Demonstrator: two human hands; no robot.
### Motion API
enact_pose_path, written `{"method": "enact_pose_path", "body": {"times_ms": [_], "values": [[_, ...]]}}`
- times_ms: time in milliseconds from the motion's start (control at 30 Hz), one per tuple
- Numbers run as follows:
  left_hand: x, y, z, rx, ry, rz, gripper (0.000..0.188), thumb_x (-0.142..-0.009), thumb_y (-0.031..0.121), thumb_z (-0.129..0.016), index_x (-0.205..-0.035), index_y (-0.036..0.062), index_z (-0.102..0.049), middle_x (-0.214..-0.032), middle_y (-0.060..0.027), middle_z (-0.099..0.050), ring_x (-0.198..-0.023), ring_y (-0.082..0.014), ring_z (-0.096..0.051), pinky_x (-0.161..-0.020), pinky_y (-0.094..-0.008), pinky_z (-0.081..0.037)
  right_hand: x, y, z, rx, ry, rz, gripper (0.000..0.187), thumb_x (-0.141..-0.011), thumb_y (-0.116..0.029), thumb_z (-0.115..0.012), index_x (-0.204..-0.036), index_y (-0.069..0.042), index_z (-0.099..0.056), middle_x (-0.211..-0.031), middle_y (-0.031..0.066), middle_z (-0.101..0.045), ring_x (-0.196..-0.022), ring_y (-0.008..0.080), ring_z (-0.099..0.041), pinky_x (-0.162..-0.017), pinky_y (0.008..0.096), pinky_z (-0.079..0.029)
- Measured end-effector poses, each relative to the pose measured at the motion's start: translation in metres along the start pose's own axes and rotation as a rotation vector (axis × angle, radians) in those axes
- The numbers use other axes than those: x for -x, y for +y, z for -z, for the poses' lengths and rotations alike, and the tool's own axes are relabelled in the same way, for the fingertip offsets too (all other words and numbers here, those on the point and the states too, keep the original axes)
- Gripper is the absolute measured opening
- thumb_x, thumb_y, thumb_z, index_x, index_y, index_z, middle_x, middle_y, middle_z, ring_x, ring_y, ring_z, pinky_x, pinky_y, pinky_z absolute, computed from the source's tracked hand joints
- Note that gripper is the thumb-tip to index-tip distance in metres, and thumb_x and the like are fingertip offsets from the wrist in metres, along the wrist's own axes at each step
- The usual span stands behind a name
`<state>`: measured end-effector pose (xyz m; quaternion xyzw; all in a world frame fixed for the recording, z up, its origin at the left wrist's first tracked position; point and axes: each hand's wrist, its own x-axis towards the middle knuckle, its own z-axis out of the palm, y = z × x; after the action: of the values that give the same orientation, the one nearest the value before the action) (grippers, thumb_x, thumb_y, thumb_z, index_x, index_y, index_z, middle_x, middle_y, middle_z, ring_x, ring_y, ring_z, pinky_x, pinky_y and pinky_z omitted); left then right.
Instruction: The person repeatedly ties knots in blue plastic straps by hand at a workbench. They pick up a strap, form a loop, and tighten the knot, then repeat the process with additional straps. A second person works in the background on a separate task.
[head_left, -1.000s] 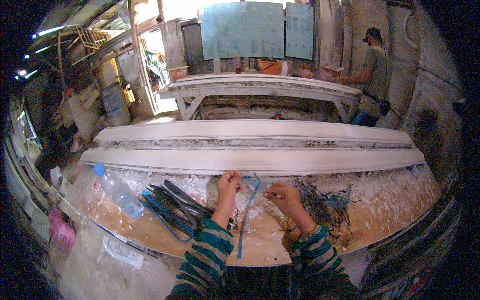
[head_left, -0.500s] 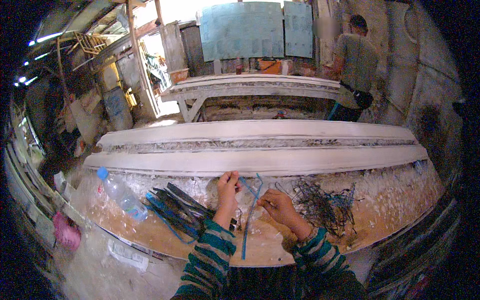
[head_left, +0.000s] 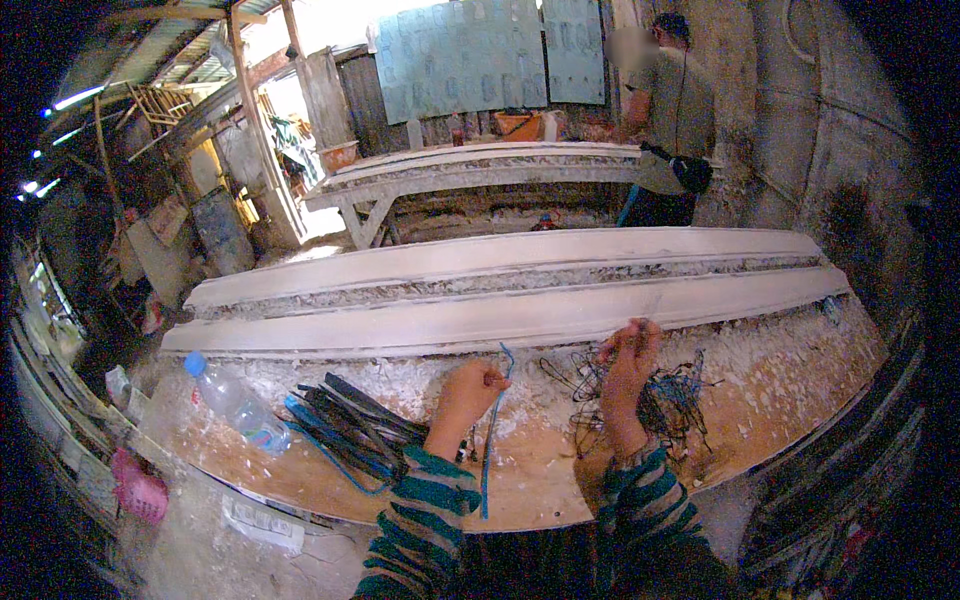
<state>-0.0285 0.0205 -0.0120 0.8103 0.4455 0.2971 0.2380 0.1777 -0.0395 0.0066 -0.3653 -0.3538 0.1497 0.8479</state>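
Note:
My left hand [head_left: 470, 398] pinches a narrow blue strip [head_left: 488, 455] near its upper part; the strip hangs down toward the table's front edge. Just left of that wrist lies a bundle of flat black and blue strips [head_left: 345, 425]. My right hand [head_left: 630, 355] is raised over a tangled heap of thin dark strands [head_left: 680, 400], its fingertips drawn together. Whatever they hold, perhaps a thin strand, is too small to make out.
Two long white moulded lengths [head_left: 450, 320] lie across the back of the worktable [head_left: 540, 500]. A clear bottle with a blue cap [head_left: 235, 405] lies at left. Beyond stands a second white bench [head_left: 480, 180], with a person [head_left: 675, 120] at its right end.
My right hand has left the blue strip and moved right and up, over the tangled strands. My left hand keeps the strip, now turned with fingers toward it. The view has shifted slightly.

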Motion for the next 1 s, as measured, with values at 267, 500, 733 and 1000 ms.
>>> {"method": "enact_pose_path", "body": {"times_ms": [267,500,733,1000], "values": [[0.006,-0.003,-0.006,-0.259,-0.09,0.08,0.029,-0.067,0.033,-0.063,-0.076,0.0053,-0.061,-0.074,-0.0162,-0.059,-0.071,-0.0334,-0.057,-0.063,-0.0415,-0.044,-0.017,-0.02,0.007,-0.136,0.293,-0.119,0.04,-0.087,-0.019,-0.045,-0.122,-0.01,-0.027,-0.079,0.0095,-0.056,-0.047,0.0123,-0.046,-0.045,0.0234,-0.041],[0.007,0.001,-0.006,-0.229,-0.16,0.095,0.027,-0.065,0.029,-0.063,-0.077,0.0054,-0.059,-0.073,-0.0153,-0.059,-0.071,-0.0317,-0.057,-0.064,-0.0404,-0.045,-0.014,0.0,0.015,-0.039,0.034,-0.11,0.052,-0.084,-0.013,-0.047,-0.128,-0.012,-0.021,-0.083,0.0105,-0.056,-0.052,0.0122,-0.049,-0.05,0.0228,-0.044],[0.008,0.002,-0.005,-0.252,-0.146,0.109,0.023,-0.064,0.026,-0.062,-0.076,0.0057,-0.061,-0.073,-0.0156,-0.06,-0.07,-0.0317,-0.058,-0.064,-0.04,-0.045,0.003,0.009,0.0,0.284,-0.389,-0.187,0.042,-0.083,-0.009,-0.047,-0.123,-0.01,-0.034,-0.082,0.0092,-0.056,-0.061,0.0105,-0.052,-0.055,0.0218,-0.045],[0.009,0.02,-0.007,0.313,-0.178,-0.06,0.013,-0.073,0.012,-0.059,-0.083,0.003,-0.058,-0.069,-0.0073,-0.06,-0.062,-0.0179,-0.057,-0.057,-0.0295,-0.046,0.03,0.0,-0.011,1.222,-0.886,0.584,0.047,-0.068,-0.023,-0.063,-0.113,-0.021,-0.049,-0.115,0.0011,-0.049,-0.116,0.0304,-0.034,-0.09,0.0582,-0.021]]}}
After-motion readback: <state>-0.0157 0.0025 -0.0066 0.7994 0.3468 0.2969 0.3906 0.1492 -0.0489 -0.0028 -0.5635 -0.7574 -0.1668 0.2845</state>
